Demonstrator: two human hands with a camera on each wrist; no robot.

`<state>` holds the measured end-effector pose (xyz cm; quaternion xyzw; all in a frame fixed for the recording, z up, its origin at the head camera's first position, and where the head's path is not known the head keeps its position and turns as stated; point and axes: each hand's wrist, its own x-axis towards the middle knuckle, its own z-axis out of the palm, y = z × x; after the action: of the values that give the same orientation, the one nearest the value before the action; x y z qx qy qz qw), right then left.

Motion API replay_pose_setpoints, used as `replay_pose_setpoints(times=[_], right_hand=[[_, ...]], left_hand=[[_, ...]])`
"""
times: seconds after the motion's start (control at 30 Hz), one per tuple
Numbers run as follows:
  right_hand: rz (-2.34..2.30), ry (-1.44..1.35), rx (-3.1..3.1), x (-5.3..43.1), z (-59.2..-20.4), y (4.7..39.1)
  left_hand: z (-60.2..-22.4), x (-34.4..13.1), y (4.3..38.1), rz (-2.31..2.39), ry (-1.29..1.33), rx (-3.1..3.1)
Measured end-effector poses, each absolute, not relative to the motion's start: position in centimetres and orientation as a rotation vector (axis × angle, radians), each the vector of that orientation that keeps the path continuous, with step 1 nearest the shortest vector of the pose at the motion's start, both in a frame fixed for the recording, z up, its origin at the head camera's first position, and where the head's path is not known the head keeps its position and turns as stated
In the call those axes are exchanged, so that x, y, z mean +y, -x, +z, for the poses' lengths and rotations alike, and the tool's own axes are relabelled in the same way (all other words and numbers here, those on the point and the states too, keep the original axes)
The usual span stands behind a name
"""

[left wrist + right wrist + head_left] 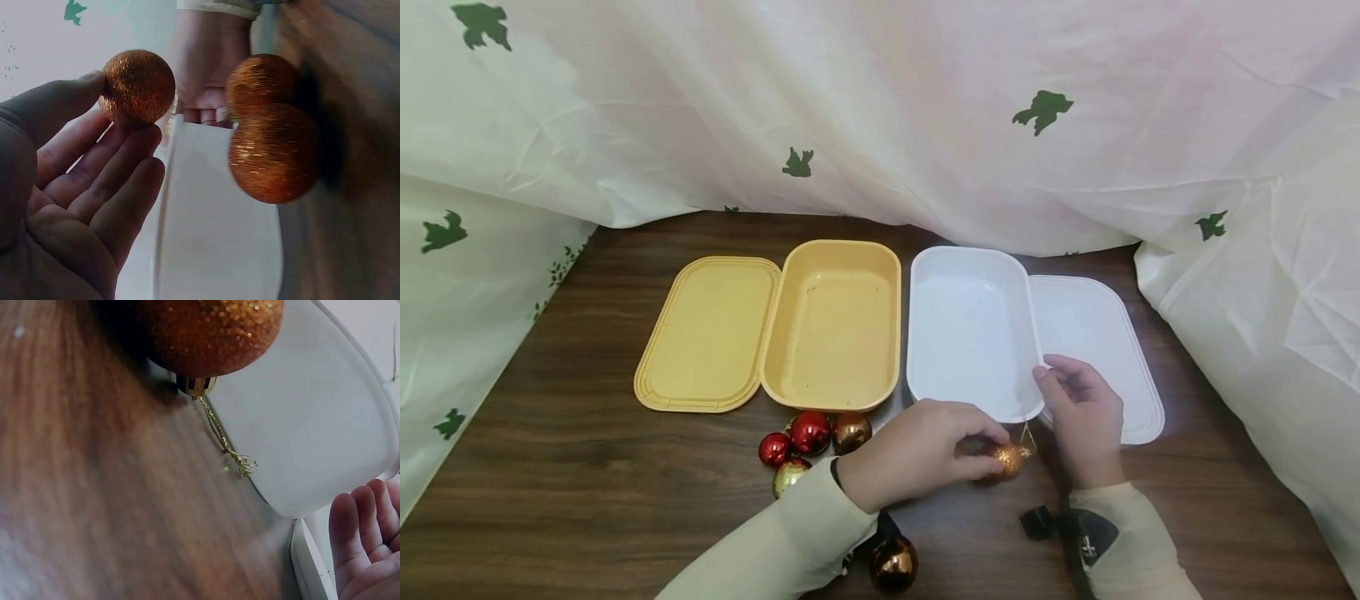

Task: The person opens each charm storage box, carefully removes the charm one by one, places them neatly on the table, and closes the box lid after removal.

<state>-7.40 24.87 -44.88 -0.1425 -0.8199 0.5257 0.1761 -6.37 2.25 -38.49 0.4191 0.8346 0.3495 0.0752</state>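
Observation:
My left hand point(917, 454) pinches an orange glitter bauble point(137, 87) between thumb and fingers, just in front of the white box point(973, 333). A gold string dangles from its cap. Below it, two more orange glitter baubles point(275, 153) sit on the table beside the box; in the head view that hand mostly covers them. At the white box's near right corner, my right hand point(1086, 421) grips the rim, its thumb over the edge and its fingertips point(347, 519) against the outside wall.
Left of the white box stands a yellow box point(838, 333), its yellow lid point(711, 333) lying alongside. A white lid point(1097, 350) lies to the right. Shiny red baubles point(810, 433), a brown one point(852, 432) and a gold one point(790, 475) sit in front; another brown bauble point(893, 564) is nearer.

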Motion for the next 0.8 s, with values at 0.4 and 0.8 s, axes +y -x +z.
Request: replay_pose_setpoints(times=[0.4,0.8], right_hand=[[1.507,0.422,-2.331,24.9,-44.7,7.4],[1.491,0.44,-2.343,24.9,-44.7,7.6]], left_hand=[[-39.6,1.4,5.6,0.957,-1.374,2.393],[-39.9,0.3,5.6,0.897,-1.357,2.416]])
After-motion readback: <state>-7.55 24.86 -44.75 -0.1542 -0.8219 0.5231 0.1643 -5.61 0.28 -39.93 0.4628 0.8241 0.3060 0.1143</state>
